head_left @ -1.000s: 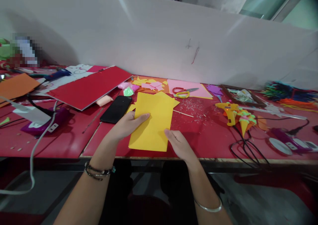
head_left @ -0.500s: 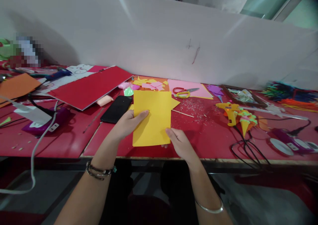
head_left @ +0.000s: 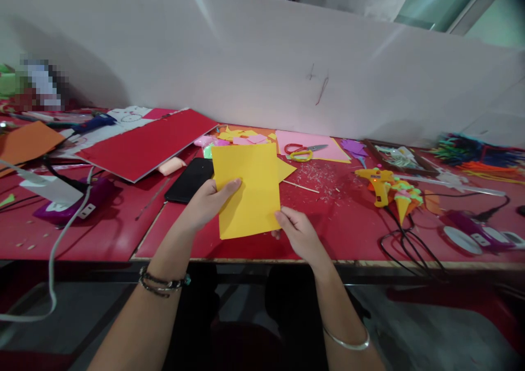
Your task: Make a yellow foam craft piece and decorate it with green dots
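A rectangular yellow sheet, paper or thin foam, (head_left: 250, 190) is held up above the front of the red table (head_left: 332, 229). My left hand (head_left: 208, 202) grips its left edge, thumb on the near face and fingers hidden behind. With thumb and fingers, my right hand (head_left: 297, 230) pinches the lower right corner. Behind the sheet, a pointed yellow piece (head_left: 286, 170) sticks out to the right. A black phone (head_left: 189, 181) lies beside my left hand. Red and yellow scissors (head_left: 305, 151) rest on a pink sheet (head_left: 283, 139) farther back.
At right, a yellow glue gun (head_left: 375, 184) stands by a small yellow cone craft (head_left: 404, 199), with black cables below. Purple power strips (head_left: 471, 226) sit at the right and left. A red board (head_left: 151, 141) lies back left, and a white partition (head_left: 246, 59) borders the table.
The yellow sheet has tilted slightly, its top leaning left and its lower right corner rising a little. Both hands keep their hold.
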The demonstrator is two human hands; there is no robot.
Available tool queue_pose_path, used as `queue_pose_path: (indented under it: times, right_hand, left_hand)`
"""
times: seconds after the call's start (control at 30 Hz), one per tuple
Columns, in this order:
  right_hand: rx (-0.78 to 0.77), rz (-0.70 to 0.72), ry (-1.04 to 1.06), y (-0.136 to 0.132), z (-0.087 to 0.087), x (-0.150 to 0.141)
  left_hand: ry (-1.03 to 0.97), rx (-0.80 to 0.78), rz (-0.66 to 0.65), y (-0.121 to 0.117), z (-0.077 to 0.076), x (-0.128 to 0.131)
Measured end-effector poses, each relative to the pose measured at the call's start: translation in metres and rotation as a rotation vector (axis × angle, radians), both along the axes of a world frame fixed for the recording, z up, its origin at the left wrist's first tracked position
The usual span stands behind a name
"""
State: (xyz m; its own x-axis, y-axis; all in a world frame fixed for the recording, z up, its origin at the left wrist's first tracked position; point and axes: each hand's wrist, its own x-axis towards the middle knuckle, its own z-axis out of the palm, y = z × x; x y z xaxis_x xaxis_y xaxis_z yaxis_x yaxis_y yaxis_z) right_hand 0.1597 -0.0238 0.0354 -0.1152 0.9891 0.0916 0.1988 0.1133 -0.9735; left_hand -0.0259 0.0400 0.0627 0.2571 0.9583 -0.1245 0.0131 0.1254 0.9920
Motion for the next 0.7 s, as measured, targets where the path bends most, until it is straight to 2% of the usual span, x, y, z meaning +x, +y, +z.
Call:
queue_pose_path:
  times: [0.1, 0.23, 0.4, 0.47, 0.6, 0.63, 0.7]
  right_hand:
    - [0.062, -0.056, -0.035, 0.001, 0.001, 0.004]
    - [0.180, -0.308, -0.065, 0.003, 0.000, 0.007]
    - [0.262, -0.597, -0.058, 0.007, -0.004, 0.013]
    - [0.248, -0.656, -0.039, 0.008, -0.007, 0.016]
    - [0.175, -0.612, -0.132, 0.008, -0.010, 0.017]
    - [0.181, -0.569, -0.173, 0.007, -0.010, 0.015]
    - [0.224, -0.444, -0.249, 0.007, -0.009, 0.010]
  left_hand:
    - [-0.010, 0.029, -0.005, -0.001, 0.000, 0.001]
    - [0.025, 0.145, -0.051, 0.000, 0.000, 0.000]
    - [0.241, 0.327, -0.120, 0.008, -0.006, -0.001]
    - [0.304, 0.490, -0.018, 0.009, -0.009, 0.002]
    - [0.558, 1.006, 0.393, 0.001, -0.008, 0.013]
    - [0.645, 1.129, 0.407, -0.002, -0.007, 0.017]
    - [0.785, 1.326, 0.248, -0.008, -0.006, 0.024]
